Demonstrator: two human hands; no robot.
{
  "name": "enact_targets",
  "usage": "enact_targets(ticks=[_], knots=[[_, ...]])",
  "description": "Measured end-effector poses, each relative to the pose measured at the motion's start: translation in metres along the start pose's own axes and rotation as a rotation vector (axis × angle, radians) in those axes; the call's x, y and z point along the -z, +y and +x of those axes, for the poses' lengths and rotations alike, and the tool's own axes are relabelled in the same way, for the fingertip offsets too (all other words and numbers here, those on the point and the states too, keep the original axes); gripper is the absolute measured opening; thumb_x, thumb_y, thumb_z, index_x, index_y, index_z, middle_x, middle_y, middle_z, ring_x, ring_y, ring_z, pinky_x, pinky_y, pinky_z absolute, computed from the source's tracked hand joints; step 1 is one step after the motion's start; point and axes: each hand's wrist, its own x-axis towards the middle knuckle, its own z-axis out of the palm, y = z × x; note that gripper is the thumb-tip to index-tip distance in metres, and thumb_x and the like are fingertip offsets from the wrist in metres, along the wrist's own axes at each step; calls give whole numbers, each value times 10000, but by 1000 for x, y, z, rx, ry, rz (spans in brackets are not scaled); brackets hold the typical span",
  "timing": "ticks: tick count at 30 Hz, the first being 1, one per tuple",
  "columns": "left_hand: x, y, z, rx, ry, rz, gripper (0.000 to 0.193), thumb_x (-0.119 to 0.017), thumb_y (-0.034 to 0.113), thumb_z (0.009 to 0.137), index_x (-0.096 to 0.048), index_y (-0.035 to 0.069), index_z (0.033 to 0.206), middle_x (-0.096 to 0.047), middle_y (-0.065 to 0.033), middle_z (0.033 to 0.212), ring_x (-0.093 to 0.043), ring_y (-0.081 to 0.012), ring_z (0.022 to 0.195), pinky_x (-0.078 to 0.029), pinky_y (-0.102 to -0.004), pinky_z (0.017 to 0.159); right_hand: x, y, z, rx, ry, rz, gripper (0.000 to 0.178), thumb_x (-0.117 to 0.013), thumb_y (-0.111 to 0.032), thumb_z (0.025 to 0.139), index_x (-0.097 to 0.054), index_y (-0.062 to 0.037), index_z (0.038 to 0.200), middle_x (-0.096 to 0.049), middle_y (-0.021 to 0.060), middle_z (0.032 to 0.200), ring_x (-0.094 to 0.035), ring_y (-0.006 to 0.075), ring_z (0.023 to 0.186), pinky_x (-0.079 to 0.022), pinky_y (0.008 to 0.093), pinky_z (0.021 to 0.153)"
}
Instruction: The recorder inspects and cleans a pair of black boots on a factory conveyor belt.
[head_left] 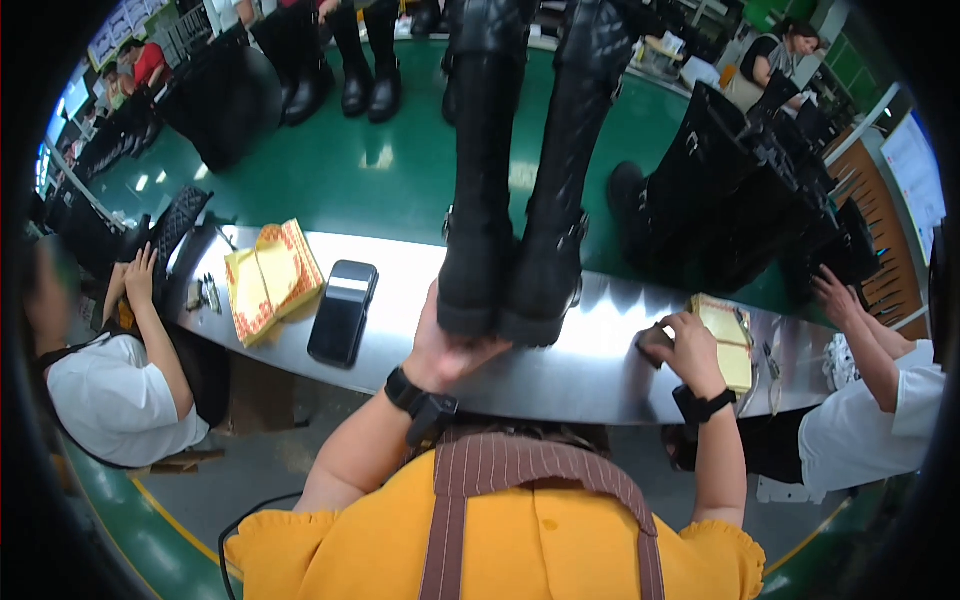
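A pair of tall black boots [480,220] with side buckles and quilted shafts stands upright in front of me, heels toward me. My left hand [450,350] is at the heels, its palm under and against the soles; part of its fingers is hidden by the boots. To the right, my right hand [695,355] is closed on a small dark brown block [655,345], blurred, just above the metal table edge [600,380]. Beside that hand lies a stack of yellow paper sheets [735,345] held with a band.
A black phone [343,313] and a yellow patterned paper stack [272,280] lie left of the boots. Small tools [770,375] lie at the right. More black boots [700,190] stand on the green work surface [400,190]. Co-workers sit close on the left [125,390] and right [870,420].
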Motion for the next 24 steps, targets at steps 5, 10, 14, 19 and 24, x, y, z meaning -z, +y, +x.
enact_targets(ticks=[5,10,14,19,24], knots=[[21,17,-6,43,-28,9,586,-433,478,947,-474,54,1349,-556,-125,1324,-555,-297,1196,-474,-489,992,103,-44,43,187,414,652,888,-854,-87,596,-455,-86,1388,-611,108,1207,-575,240,1159,-458,344,960],[37,31,-10,106,48,127,514,-438,413,960,-502,63,1332,-574,-124,1306,-573,-261,1180,-474,-442,1005,192,-97,119,657,369,520,1261,-918,-229,491,-188,-37,1501,-230,143,1553,-238,291,1431,-205,380,1165],[42,43,-17,144,44,291,483,-408,360,984,-478,54,1351,-571,-143,1304,-591,-252,1158,-459,-415,1032,227,-134,153,981,122,359,1303,-945,-292,428,-230,-61,1493,-210,178,1549,-235,326,1427,-236,405,1156],[50,50,-15,261,59,261,465,-364,301,1006,-458,4,1352,-563,-165,1305,-593,-252,1155,-444,-406,1048,234,-157,158,1043,-37,268,1189,-948,-262,429,-343,-104,1440,-370,190,1453,-422,333,1303,-378,416,1049],[53,60,-4,222,-72,260,444,-319,250,1023,-447,-24,1348,-553,-175,1312,-582,-250,1168,-426,-394,1067,226,-152,160,547,-268,809,941,-913,-109,494,-489,-67,1333,-630,88,1099,-593,172,1018,-458,335,937]])
